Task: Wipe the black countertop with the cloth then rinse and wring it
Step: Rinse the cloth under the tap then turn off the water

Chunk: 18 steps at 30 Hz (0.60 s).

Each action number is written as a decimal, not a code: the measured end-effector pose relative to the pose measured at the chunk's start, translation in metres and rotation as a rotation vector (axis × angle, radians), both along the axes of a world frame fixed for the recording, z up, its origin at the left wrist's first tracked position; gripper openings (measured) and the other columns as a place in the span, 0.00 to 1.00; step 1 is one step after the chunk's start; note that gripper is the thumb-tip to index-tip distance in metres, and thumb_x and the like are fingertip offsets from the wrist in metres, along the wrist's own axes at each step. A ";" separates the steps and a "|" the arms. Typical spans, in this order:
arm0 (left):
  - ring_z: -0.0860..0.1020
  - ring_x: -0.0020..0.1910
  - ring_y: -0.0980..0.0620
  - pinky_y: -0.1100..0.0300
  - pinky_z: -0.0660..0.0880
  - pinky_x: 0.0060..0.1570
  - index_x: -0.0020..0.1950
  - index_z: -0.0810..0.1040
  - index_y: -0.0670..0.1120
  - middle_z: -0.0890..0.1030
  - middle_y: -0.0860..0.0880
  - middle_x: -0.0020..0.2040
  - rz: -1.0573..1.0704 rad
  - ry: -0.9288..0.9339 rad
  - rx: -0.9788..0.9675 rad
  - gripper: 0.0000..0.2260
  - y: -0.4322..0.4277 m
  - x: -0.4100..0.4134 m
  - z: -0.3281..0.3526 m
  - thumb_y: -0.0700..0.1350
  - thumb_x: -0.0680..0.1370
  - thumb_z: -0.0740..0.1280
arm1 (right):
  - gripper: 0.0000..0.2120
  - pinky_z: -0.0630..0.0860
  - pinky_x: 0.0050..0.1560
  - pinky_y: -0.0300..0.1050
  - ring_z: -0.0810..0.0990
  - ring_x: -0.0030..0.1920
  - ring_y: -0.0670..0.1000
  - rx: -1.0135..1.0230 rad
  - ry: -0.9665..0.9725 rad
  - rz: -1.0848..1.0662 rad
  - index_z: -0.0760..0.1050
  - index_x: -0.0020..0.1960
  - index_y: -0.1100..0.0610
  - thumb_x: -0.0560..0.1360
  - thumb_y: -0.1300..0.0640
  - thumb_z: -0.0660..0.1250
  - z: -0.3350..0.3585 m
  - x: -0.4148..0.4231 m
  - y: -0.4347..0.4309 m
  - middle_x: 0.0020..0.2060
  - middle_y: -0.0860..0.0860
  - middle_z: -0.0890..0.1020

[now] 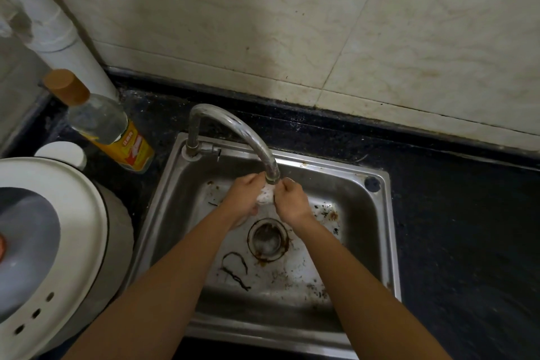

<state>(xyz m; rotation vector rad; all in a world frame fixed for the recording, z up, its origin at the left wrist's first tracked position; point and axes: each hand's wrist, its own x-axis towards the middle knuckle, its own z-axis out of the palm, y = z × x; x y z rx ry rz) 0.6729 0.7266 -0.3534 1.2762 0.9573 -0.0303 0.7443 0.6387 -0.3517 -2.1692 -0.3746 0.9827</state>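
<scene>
Both hands are together over the sink (pixel 377 228), right under the mouth of the tap (pixel 233 128). The left hand (pixel 244 197) and right hand (pixel 290 203) each grip one end of the cloth (pixel 266 196), fingers curled round it. Only a small white bunch shows between them, just below the spout and above the drain (pixel 267 238). Whether water is running cannot be told.

Judging from this, the wipe of the bench (pixel 453 228) is done and the step in hand is the rinse, with the wring to come. To do it well, water should pass through the cloth, not over a tight wad. So loosen the grip, open the bunch under the stream, and rub it against itself until what runs off looks clean. Hold it low in the basin so splashes land inside and not on the bench. The sink floor carries dark scraps and rusty marks round the drain, so the cloth is best not dropped or dragged there, or it will pick the dirt up again. For the wring, twist the hands in opposite ways and squeeze along the length, over the drain. The bottle (pixel 111 128) on the bench left of the tap stands apart from the hands, though perhaps near enough to catch spray
</scene>
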 end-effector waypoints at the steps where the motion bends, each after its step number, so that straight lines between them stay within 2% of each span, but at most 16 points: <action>1: 0.73 0.33 0.54 0.66 0.68 0.27 0.47 0.76 0.44 0.77 0.47 0.38 0.021 -0.004 0.019 0.10 0.002 -0.002 -0.001 0.48 0.81 0.58 | 0.12 0.68 0.35 0.43 0.73 0.35 0.49 0.050 0.087 -0.058 0.69 0.43 0.54 0.82 0.52 0.54 -0.004 0.001 -0.001 0.37 0.53 0.75; 3: 0.75 0.38 0.52 0.62 0.73 0.34 0.48 0.76 0.45 0.79 0.44 0.43 0.034 -0.003 0.048 0.09 0.008 -0.006 -0.002 0.48 0.80 0.60 | 0.06 0.73 0.36 0.43 0.76 0.37 0.49 0.129 0.252 -0.185 0.70 0.52 0.56 0.80 0.55 0.57 -0.005 0.006 -0.006 0.42 0.54 0.78; 4: 0.76 0.40 0.51 0.58 0.75 0.38 0.48 0.77 0.45 0.79 0.44 0.45 0.031 0.003 0.044 0.08 0.011 -0.007 -0.002 0.47 0.79 0.61 | 0.06 0.75 0.38 0.43 0.77 0.39 0.49 0.165 0.344 -0.254 0.70 0.55 0.57 0.79 0.57 0.59 -0.003 0.010 -0.009 0.44 0.54 0.78; 6: 0.77 0.44 0.49 0.54 0.76 0.45 0.46 0.77 0.46 0.80 0.44 0.46 0.021 -0.007 0.016 0.05 0.014 -0.010 -0.003 0.45 0.78 0.62 | 0.08 0.75 0.38 0.44 0.77 0.39 0.50 0.231 0.543 -0.328 0.71 0.53 0.60 0.77 0.58 0.58 0.001 0.018 -0.014 0.43 0.54 0.78; 8: 0.77 0.45 0.50 0.55 0.76 0.46 0.44 0.78 0.47 0.80 0.46 0.45 -0.003 -0.059 -0.002 0.04 0.014 -0.012 -0.004 0.41 0.77 0.64 | 0.15 0.73 0.40 0.45 0.77 0.37 0.51 0.151 0.622 -0.273 0.74 0.50 0.60 0.79 0.50 0.55 0.006 0.019 -0.017 0.40 0.55 0.80; 10: 0.77 0.41 0.53 0.61 0.74 0.41 0.43 0.78 0.48 0.80 0.49 0.40 -0.067 -0.111 0.035 0.07 0.012 -0.014 -0.003 0.36 0.74 0.66 | 0.25 0.73 0.41 0.45 0.79 0.37 0.52 -0.029 0.547 -0.159 0.77 0.52 0.56 0.79 0.37 0.52 0.005 0.017 -0.017 0.41 0.55 0.82; 11: 0.77 0.41 0.54 0.62 0.72 0.40 0.44 0.78 0.47 0.80 0.50 0.40 -0.073 -0.126 0.033 0.09 0.011 -0.014 -0.003 0.33 0.73 0.66 | 0.26 0.73 0.39 0.44 0.78 0.36 0.51 -0.066 0.505 -0.115 0.77 0.53 0.54 0.78 0.35 0.53 0.003 0.016 -0.017 0.40 0.55 0.82; 13: 0.78 0.45 0.51 0.63 0.72 0.41 0.48 0.79 0.45 0.81 0.47 0.44 -0.011 -0.153 -0.033 0.14 0.011 -0.015 -0.006 0.29 0.70 0.64 | 0.21 0.70 0.32 0.41 0.74 0.30 0.48 -0.025 0.461 -0.113 0.77 0.51 0.55 0.79 0.39 0.57 -0.005 0.015 -0.016 0.35 0.53 0.78; 15: 0.78 0.49 0.48 0.62 0.73 0.42 0.53 0.79 0.43 0.81 0.43 0.50 0.067 -0.152 -0.104 0.17 0.011 -0.014 -0.007 0.28 0.70 0.62 | 0.16 0.66 0.27 0.39 0.70 0.27 0.47 0.051 0.385 -0.162 0.76 0.48 0.57 0.80 0.45 0.58 -0.008 0.012 -0.013 0.32 0.52 0.75; 16: 0.78 0.49 0.48 0.61 0.73 0.42 0.54 0.79 0.43 0.81 0.42 0.52 0.101 -0.139 -0.155 0.15 0.010 -0.013 -0.007 0.31 0.72 0.62 | 0.15 0.66 0.27 0.39 0.69 0.27 0.47 0.080 0.316 -0.169 0.75 0.46 0.57 0.81 0.47 0.58 -0.010 0.010 -0.012 0.32 0.51 0.74; 18: 0.79 0.46 0.49 0.60 0.74 0.41 0.52 0.78 0.45 0.81 0.44 0.49 0.139 -0.069 -0.279 0.07 0.006 -0.013 -0.008 0.41 0.78 0.62 | 0.12 0.66 0.29 0.38 0.70 0.30 0.46 0.146 0.159 -0.145 0.72 0.44 0.56 0.81 0.50 0.58 -0.011 0.006 -0.010 0.33 0.50 0.74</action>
